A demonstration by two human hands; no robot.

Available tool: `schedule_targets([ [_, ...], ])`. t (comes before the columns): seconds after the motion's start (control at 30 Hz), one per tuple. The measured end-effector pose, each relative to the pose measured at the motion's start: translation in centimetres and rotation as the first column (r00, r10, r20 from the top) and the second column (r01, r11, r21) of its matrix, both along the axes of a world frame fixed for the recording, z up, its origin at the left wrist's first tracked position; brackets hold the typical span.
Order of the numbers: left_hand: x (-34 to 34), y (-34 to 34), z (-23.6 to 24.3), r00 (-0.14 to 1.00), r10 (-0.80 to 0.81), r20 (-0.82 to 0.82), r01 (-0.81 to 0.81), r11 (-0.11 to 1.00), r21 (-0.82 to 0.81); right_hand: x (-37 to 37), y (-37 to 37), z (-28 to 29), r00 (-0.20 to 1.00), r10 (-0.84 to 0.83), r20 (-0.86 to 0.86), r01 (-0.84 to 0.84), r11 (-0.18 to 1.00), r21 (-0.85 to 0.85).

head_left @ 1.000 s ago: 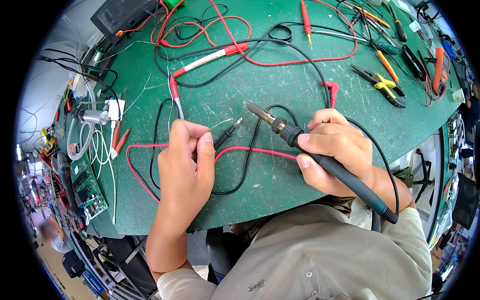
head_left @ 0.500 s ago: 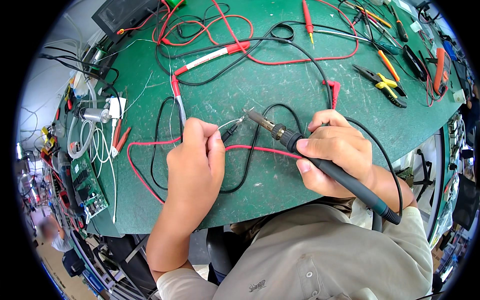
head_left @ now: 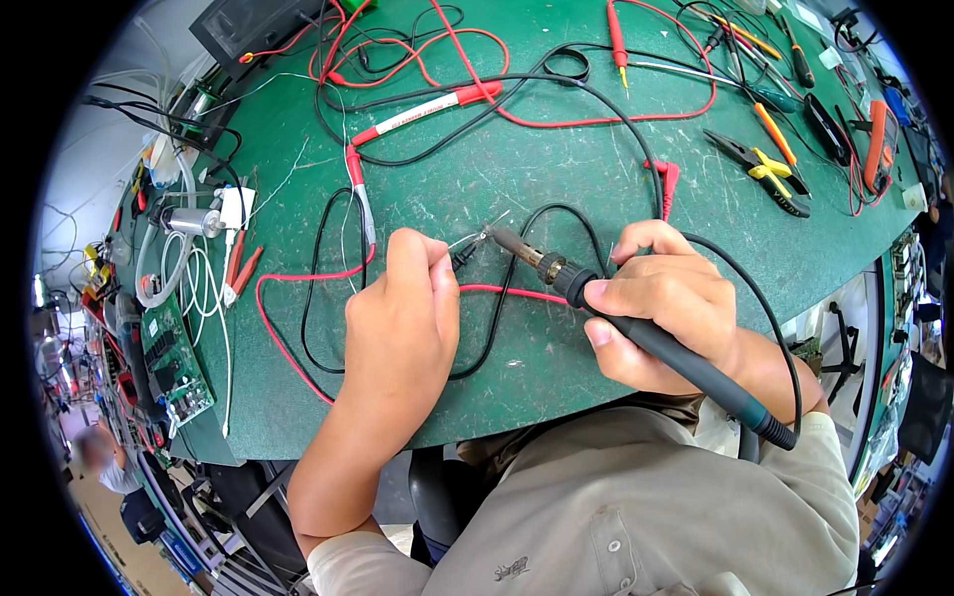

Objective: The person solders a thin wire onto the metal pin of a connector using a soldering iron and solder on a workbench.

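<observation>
My right hand [head_left: 668, 298] wraps round the dark handle of a soldering iron [head_left: 556, 274], its tip angled up and left over the bench. Pinched between thumb and forefinger of my left hand [head_left: 405, 308] is a thin silvery wire [head_left: 460, 241], running right to the iron's tip. Where they meet lies a small metal piece [head_left: 500, 218], in line with a slim black probe-like body [head_left: 464, 256]. The left hand partly hides that body. I cannot tell whether the tip touches the metal piece.
On the green bench [head_left: 556, 387], red and black leads loop around both hands. A red-tipped probe [head_left: 618, 45], yellow-black pliers [head_left: 765, 173] and several screwdrivers lie at the far right. A circuit board [head_left: 177, 363] and white tubing [head_left: 204, 268] are at the left.
My left hand has shifted slightly right and turned, keeping its pinch on the wire. The iron's tip has dropped slightly toward the small metal piece. The right hand has barely moved.
</observation>
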State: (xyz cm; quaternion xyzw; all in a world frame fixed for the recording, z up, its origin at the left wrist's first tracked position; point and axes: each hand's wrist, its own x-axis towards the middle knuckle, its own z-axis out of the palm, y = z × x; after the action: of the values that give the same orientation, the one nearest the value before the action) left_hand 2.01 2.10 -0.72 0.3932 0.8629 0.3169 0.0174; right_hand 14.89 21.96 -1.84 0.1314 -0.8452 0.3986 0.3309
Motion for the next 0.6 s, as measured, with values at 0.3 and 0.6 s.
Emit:
schedule_targets([
  [0.3, -0.09, 0.00, -0.17, 0.999, -0.023, -0.029, 0.023, 1.000, -0.001, -0.05, -0.05, 0.10, 1.000, 0.016, 0.012, -0.016, 1.000, 0.023],
  [0.6, 0.00, -0.03, -0.09, 1.000, -0.016, -0.023, 0.016, 1.000, -0.017, -0.05, -0.14, 0.21, 1.000, 0.010, 0.019, -0.011, 1.000, 0.021],
])
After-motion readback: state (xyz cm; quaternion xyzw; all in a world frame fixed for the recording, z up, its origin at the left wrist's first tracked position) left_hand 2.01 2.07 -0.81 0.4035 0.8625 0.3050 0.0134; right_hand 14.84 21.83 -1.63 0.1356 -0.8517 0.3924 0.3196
